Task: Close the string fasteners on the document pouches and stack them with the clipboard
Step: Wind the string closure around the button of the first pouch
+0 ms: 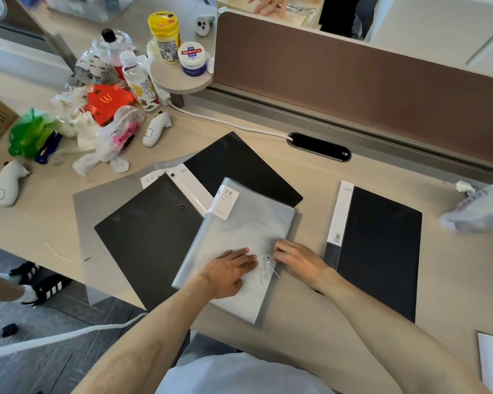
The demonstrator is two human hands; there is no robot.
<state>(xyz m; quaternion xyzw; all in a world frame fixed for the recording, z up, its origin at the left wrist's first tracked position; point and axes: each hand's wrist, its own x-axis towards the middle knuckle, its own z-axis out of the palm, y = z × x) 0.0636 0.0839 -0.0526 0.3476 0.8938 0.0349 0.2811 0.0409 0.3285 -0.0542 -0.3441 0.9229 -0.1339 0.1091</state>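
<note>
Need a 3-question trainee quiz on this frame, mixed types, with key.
1. True or false: the left hand lies flat on the translucent pouch.
2. Which is next to the string fastener? A) right hand B) tea bottle C) yellow jar
3. Fill in: the number printed on the pouch's label is ___.

Key: 1 true; 2 A; 3 20.

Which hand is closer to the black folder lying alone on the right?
The right hand: it lies just left of the black folder. The left hand rests farther left, on the translucent pouch.
</note>
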